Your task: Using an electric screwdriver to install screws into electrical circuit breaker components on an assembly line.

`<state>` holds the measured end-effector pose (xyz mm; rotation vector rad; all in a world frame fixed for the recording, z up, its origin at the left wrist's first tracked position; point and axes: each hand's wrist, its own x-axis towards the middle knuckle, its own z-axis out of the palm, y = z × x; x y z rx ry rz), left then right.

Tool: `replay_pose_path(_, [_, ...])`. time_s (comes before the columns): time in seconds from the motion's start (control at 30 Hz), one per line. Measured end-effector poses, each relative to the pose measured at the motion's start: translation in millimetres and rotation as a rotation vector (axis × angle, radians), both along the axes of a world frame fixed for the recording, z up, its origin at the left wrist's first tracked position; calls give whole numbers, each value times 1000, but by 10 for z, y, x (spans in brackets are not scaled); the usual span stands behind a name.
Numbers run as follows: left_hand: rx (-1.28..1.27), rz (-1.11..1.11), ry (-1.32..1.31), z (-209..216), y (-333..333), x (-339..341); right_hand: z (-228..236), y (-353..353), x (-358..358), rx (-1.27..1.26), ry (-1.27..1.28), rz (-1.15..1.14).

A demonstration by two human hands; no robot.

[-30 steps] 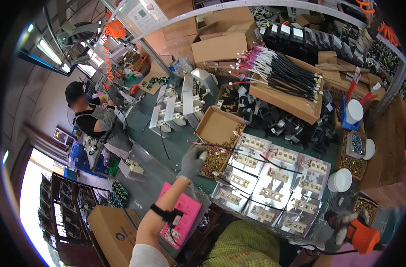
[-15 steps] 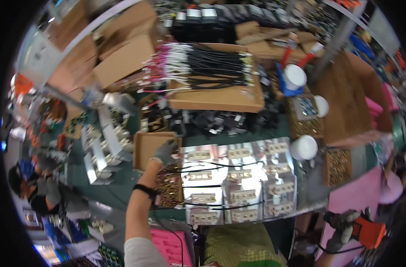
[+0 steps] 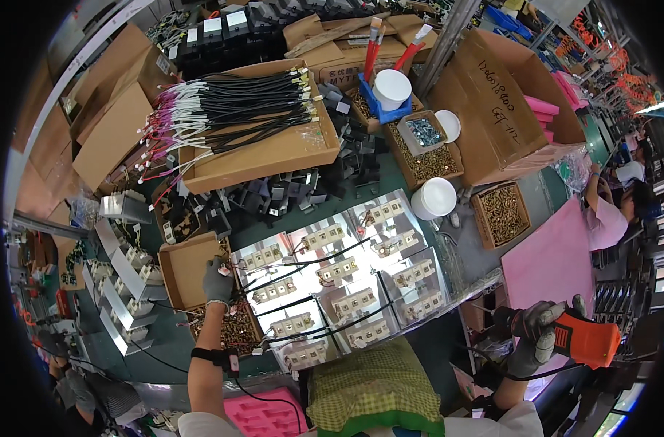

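Observation:
My left hand (image 3: pixel 217 280), in a grey glove with a black band at the wrist, hovers between a small cardboard box (image 3: pixel 173 273) and the shiny metal plates (image 3: pixel 313 306). Its fingers are bent together around something small and pale, too small to name. Below it lies a heap of brass-coloured small parts (image 3: pixel 233 328). Out to the right, my gloved right hand (image 3: pixel 534 336) grips an orange and black power screwdriver (image 3: pixel 587 340), its thin bit pointing left toward the plates. Pale connector blocks (image 3: pixel 337 271) sit on the plates, with black cables crossing over them.
Behind the plates stands a cardboard tray (image 3: pixel 273 164) of black cables with white ends. A white tub (image 3: pixel 434 199) and a box of brass screws (image 3: pixel 501 215) are at the right, near a large carton (image 3: pixel 485 109). Bent metal brackets (image 3: pixel 120 284) lie left. Co-workers sit at both sides.
The view has swung right, so the bench appears shifted left and tilted. My left hand stays beside the small box; my right hand still grips the power screwdriver, now higher in the picture.

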<state>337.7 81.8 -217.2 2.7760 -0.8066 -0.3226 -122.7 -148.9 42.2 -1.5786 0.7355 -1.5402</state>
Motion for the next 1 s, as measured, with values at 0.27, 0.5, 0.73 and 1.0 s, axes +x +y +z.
replay_pose_path(0.27, [-558, 287, 456, -460, 390, 593, -130, -76, -534, -7, -14, 178])
replay_pose_path(0.5, [-1962, 309, 1506, 32, 800, 452, 4, -24, -516, 41, 45, 8])
replay_pose_path(0.73, [-2441, 115, 1672, 316, 1214, 541, 39, -179, -499, 114, -64, 176])
replay_pose_path(1.0, [-2400, 35, 1655, 1369, 379, -624, -119, -340, -672, 3, -258, 322])
